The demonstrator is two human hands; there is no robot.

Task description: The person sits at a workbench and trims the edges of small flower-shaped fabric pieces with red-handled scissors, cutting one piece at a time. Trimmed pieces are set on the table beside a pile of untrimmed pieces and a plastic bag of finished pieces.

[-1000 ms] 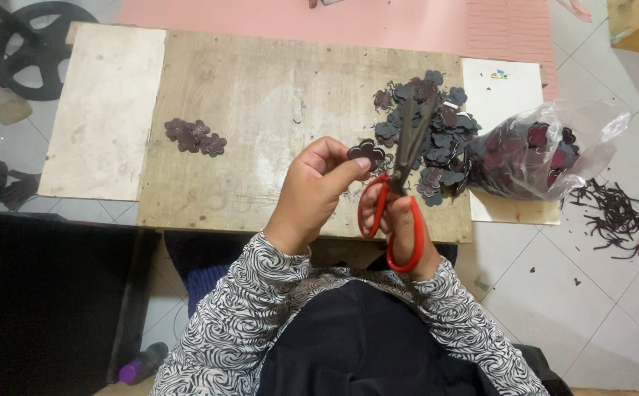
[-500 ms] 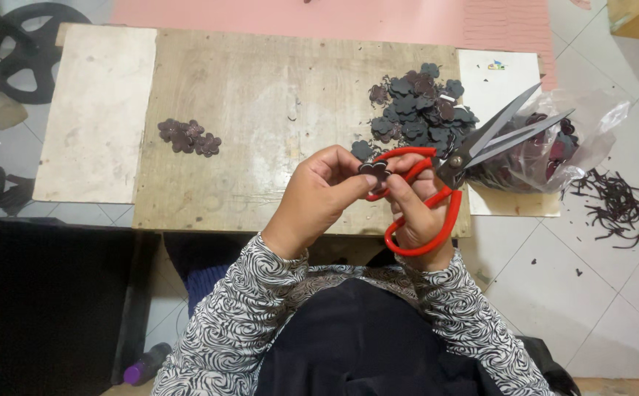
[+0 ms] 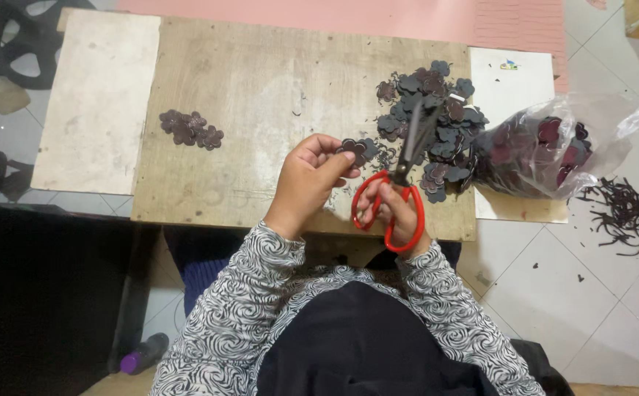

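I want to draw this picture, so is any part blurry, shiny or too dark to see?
Head view: the wooden board is evenly lit and sharp; the clear plastic bag shows pale glare; the left hand and the red-handled scissors look crisp; the lower left corner is nearly black.

The flower-shaped piece is dark maroon, flat and scalloped at its rim; it is being pinched between the fingertips of the left hand, just above the wooden board; the red-handled scissors are sitting in the right hand, fingers threaded through the loops; their dark blades are lying nearly together and pointing away from the person, over the heap of cut pieces; the blades are passing just to the right of the held piece.
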